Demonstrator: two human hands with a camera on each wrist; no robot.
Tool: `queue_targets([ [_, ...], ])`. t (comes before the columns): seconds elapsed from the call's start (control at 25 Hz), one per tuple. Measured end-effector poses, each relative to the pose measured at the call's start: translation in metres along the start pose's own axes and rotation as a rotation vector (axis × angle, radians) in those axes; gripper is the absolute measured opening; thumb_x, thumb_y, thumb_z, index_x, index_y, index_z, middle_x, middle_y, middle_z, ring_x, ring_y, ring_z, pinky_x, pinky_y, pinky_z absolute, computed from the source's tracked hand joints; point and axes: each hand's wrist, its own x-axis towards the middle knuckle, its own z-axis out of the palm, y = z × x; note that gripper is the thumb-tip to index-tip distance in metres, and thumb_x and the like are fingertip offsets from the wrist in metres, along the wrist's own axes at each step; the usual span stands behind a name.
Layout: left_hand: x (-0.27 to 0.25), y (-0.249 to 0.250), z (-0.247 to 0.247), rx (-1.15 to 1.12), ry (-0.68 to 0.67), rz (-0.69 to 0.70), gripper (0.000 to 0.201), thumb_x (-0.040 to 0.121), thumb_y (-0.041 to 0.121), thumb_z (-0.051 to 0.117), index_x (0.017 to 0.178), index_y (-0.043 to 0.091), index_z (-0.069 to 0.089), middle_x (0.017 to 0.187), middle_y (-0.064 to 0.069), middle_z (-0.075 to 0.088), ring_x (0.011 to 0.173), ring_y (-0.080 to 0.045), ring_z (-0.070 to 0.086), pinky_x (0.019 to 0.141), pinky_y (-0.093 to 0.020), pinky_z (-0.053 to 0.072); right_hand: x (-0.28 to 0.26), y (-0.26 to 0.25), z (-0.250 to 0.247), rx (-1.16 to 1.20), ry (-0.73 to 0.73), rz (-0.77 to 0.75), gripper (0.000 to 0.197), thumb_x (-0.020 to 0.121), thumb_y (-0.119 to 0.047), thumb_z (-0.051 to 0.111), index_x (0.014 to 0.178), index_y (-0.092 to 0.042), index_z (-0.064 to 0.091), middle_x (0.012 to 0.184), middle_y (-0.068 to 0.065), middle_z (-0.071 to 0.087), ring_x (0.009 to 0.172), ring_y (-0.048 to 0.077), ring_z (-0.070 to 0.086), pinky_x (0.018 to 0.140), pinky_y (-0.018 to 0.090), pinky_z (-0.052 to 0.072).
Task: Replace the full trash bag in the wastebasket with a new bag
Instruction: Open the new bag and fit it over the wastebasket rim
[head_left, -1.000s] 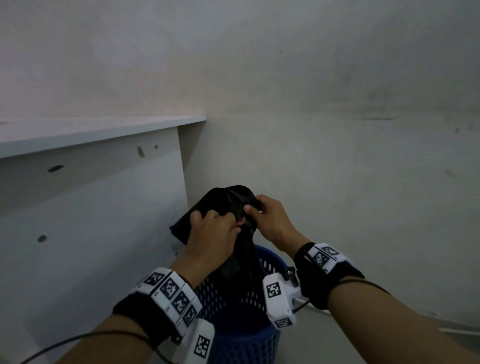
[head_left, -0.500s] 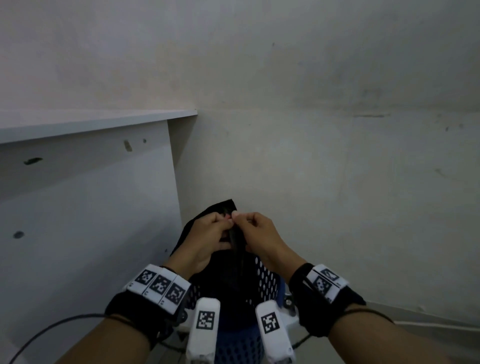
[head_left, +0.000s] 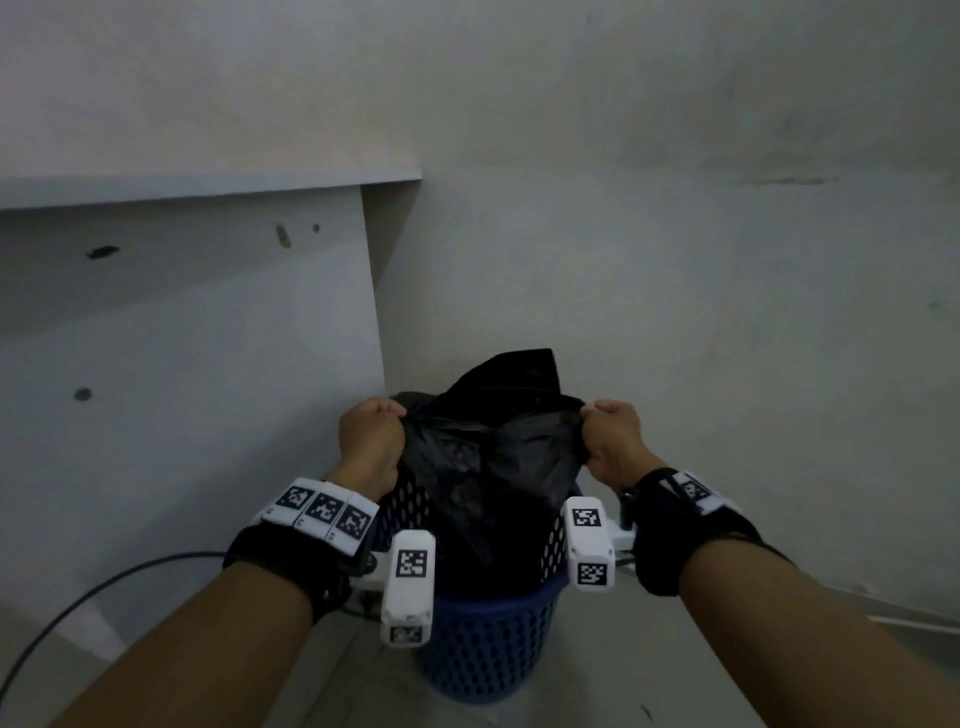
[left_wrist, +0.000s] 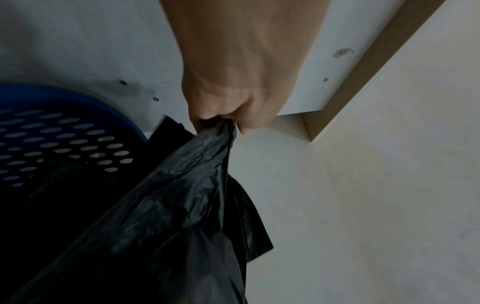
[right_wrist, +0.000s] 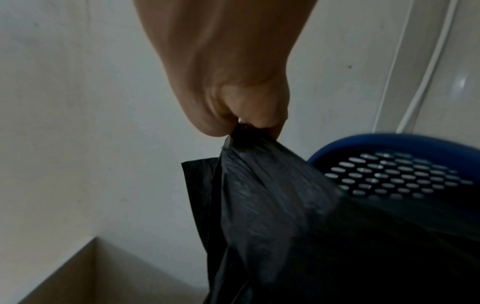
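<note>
Black bag (head_left: 493, 467) mouth stretched left-right between hands (head_left: 371, 441)

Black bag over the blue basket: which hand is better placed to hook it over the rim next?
Neither clearly: left hand and right hand each pinch the black trash bag at opposite sides of the blue wastebasket.

Thin, crinkled black plastic bag (head_left: 493, 457), faintly glossy; perforated blue plastic wastebasket (head_left: 483, 644); matt, scuffed white wall (head_left: 675, 260) behind.
</note>
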Motion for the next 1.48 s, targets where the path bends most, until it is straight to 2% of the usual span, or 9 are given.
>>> queue_targets([
  [0.12,0.011,-0.001,-0.015,-0.010,0.013,0.043,0.031,0.094,-0.004,0.040,0.088,0.010,0.068,0.099,-0.008,0.065,0.105,-0.025,0.059,0.094,-0.035,0.051,0.009,0.011,-0.019,-0.141,0.061,-0.079,0.023,0.089,0.004,0.040,0.088,-0.016,0.051,0.090,0.019,0.056,0.070,0.024,0.051,0.054,0.028,0.042],
  [0.24,0.019,0.006,-0.021,0.171,0.031,0.255,0.017,0.090,0.003,0.057,0.101,0.014,0.062,0.096,0.003,0.054,0.102,-0.015,0.050,0.082,-0.017,0.047,0.022,0.006,-0.025,-0.220,0.020,-0.117,0.022,0.094,-0.005,0.040,0.099,-0.011,0.060,0.099,0.020,0.061,0.078,0.026,0.056,0.055,0.025,0.044],
  [0.36,0.021,0.008,-0.019,0.396,-0.063,0.461,0.028,0.081,0.000,0.056,0.108,0.007,0.062,0.114,-0.007,0.056,0.107,-0.021,0.054,0.095,-0.025,0.046,0.011,-0.007,-0.019,-0.244,-0.144,-0.178,0.020,0.094,-0.006,0.051,0.114,-0.010,0.056,0.090,0.006,0.059,0.065,0.019,0.054,0.040,0.019,0.041],
  [0.48,0.002,-0.012,-0.019,0.613,-0.120,0.445,0.032,0.090,-0.005,0.047,0.116,0.002,0.063,0.135,-0.013,0.047,0.120,-0.027,0.049,0.101,-0.020,0.032,-0.006,0.006,-0.026,-0.430,-0.235,-0.190,0.028,0.092,0.007,0.037,0.098,-0.007,0.061,0.084,0.017,0.060,0.056,0.021,0.051,0.039,0.020,0.041],
  [0.64,-0.020,-0.061,-0.037,0.858,-0.224,0.531,0.048,0.094,0.033,0.058,0.132,0.005,0.051,0.140,-0.013,0.040,0.121,-0.029,0.046,0.101,-0.032,0.038,-0.017,0.044,-0.060,-0.626,-0.195,-0.296,0.020,0.095,-0.003,0.050,0.104,0.004,0.066,0.108,0.022,0.066,0.090,0.027,0.062,0.075,0.035,0.051],
  [0.8,-0.022,-0.101,-0.062,0.873,-0.304,0.474,0.066,0.086,0.044,0.066,0.138,0.010,0.044,0.139,-0.015,0.039,0.126,-0.029,0.042,0.104,-0.032,0.034,-0.023,0.082,-0.094,-0.659,-0.237,-0.268,0.032,0.094,-0.017,0.060,0.119,0.003,0.061,0.128,0.011,0.059,0.113,0.024,0.058,0.098,0.039,0.049],
  [1.16,-0.036,-0.158,-0.109,0.846,-0.196,0.391,0.070,0.090,0.053,0.049,0.138,0.003,0.043,0.140,-0.021,0.037,0.123,-0.038,0.045,0.101,-0.042,0.041,-0.013,0.140,-0.147,-0.918,-0.243,-0.319,0.047,0.094,-0.030,0.058,0.133,-0.006,0.051,0.135,0.018,0.052,0.123,0.035,0.052,0.100,0.045,0.046],
  [1.32,-0.064,-0.161,-0.097,1.234,-0.127,0.882,0.075,0.079,0.074,0.048,0.129,0.018,0.045,0.147,-0.017,0.030,0.127,-0.037,0.035,0.099,-0.050,0.027,-0.034,0.146,-0.135,-0.785,-0.290,-0.332,0.059,0.094,-0.035,0.057,0.144,-0.008,0.038,0.143,0.014,0.040,0.124,0.032,0.049,0.102,0.045,0.045],
  [1.48,-0.073,-0.173,-0.096,1.267,-0.522,1.421,0.039,0.084,0.047,0.058,0.110,0.018,0.049,0.118,-0.011,0.049,0.099,-0.030,0.052,0.085,-0.038,0.033,-0.042,0.157,-0.136,-0.715,-0.357,-0.366,0.068,0.092,-0.036,0.058,0.149,-0.015,0.028,0.148,0.006,0.033,0.113,0.028,0.058,0.094,0.044,0.052],
])
